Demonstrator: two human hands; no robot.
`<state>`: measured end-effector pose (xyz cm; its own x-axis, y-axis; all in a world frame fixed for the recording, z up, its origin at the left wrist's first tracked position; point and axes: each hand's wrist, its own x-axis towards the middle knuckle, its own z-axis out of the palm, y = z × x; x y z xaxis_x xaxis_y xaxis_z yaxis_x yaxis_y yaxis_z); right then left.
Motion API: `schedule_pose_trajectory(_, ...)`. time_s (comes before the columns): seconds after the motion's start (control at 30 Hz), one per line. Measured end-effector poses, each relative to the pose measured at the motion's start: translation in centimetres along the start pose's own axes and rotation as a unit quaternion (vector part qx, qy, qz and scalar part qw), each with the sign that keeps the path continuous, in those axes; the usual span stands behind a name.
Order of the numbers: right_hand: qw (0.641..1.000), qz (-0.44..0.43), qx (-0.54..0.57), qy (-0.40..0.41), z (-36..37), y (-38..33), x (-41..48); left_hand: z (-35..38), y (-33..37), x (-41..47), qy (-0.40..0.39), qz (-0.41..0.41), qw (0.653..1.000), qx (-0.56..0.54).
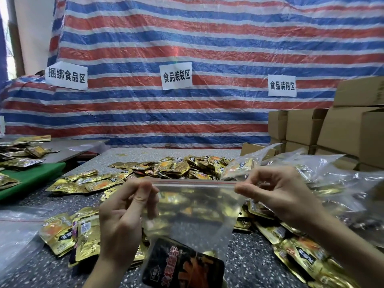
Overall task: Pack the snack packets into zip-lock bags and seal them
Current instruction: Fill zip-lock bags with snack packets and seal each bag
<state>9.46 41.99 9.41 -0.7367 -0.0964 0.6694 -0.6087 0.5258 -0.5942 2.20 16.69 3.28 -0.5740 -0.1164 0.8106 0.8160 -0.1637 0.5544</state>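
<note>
Far left of the zip-lock bag point(197, 208) a green board point(31, 177) lies on the speckled counter point(249, 256), and just left of the bag there is a loose clump of gold snack packets point(68, 235). The left hand point(124, 213) pinches the bag's top left corner between thumb and curled fingers, right at the red-lined zip strip point(193, 183). The bag hangs in mid-air above the counter, clear and limp, with a dark red-and-black packet point(182, 265) that seems to sit inside its lower end; beyond the bag lies a heap of gold packets point(182, 167). It's thin film, next to weightless and slippery, so I'd judge it sags and twists unless both corners are pulled taut. The stiffer strip is the place to grip, and pressing along it is what would close it. The right hand point(276, 194) pinches the strip's top right corner the same way. Right of the bag, filled clear bags point(332, 179) are piled, with cardboard boxes point(342, 132) stacked behind them.
</note>
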Motion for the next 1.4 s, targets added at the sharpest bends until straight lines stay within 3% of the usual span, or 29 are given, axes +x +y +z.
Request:
schedule_pose_trajectory(0.1, 0.990, 0.051, 0.133, 0.018, 1.1, 1.2, -0.8, 0.6, -0.7, -0.4, 0.013, -0.021, 0.999, -0.030)
schedule_pose_trajectory(0.2, 0.962, 0.166, 0.207, -0.058, 2.7, 3.2, -2.2, 0.5, -0.8, -0.3, 0.015, -0.033, 0.998, -0.060)
schedule_pose_trajectory(0.37, 0.922, 0.249, 0.154, -0.253, 5.9, 5.0, -3.7, 0.0, -0.8, 0.0, -0.001, -0.057, 0.994, -0.096)
schedule_pose_trajectory(0.57, 0.941, 0.182, -0.027, -0.283, 6.5, 3.5, -3.0, 0.5, -1.1, -0.3, -0.005, -0.061, 0.997, -0.039)
schedule_pose_trajectory(0.67, 0.947, 0.209, -0.055, -0.238, 5.6, 2.6, -2.6, 0.8, -1.4, -0.5, -0.032, -0.091, 0.995, 0.014)
schedule_pose_trajectory(0.77, 0.953, 0.281, 0.016, -0.115, 3.4, 1.9, -1.3, 0.8, -2.3, -0.8, -0.072, -0.128, 0.987, 0.065)
schedule_pose_trajectory(0.83, 0.941, 0.327, 0.082, -0.010, 1.1, 1.7, 0.4, 1.1, -2.6, -1.1, -0.093, -0.127, 0.983, 0.097)
schedule_pose_trajectory(0.97, 0.918, 0.344, 0.111, 0.163, -3.7, 1.4, 5.1, 1.9, -2.7, -2.0, -0.156, -0.122, 0.971, 0.132)
schedule_pose_trajectory(1.1, 0.886, 0.376, 0.084, 0.257, -8.2, 3.6, 9.0, 2.6, -2.9, -2.8, -0.205, -0.110, 0.960, 0.159)
schedule_pose_trajectory(1.17, 0.883, 0.374, 0.030, 0.284, -9.4, 4.9, 9.8, 2.7, -3.1, -3.1, -0.218, -0.098, 0.957, 0.162)
schedule_pose_trajectory(1.23, 0.881, 0.370, -0.103, 0.278, -9.7, 6.6, 9.5, 2.8, -3.3, -3.3, -0.223, -0.098, 0.956, 0.162)
schedule_pose_trajectory(1.33, 0.815, 0.359, -0.389, 0.237, -9.6, 8.2, 8.0, 2.7, -3.5, -3.4, -0.222, -0.100, 0.955, 0.172)
schedule_pose_trajectory(1.4, 0.773, 0.369, -0.466, 0.220, -10.0, 8.7, 7.4, 2.5, -3.5, -3.5, -0.222, -0.100, 0.955, 0.172)
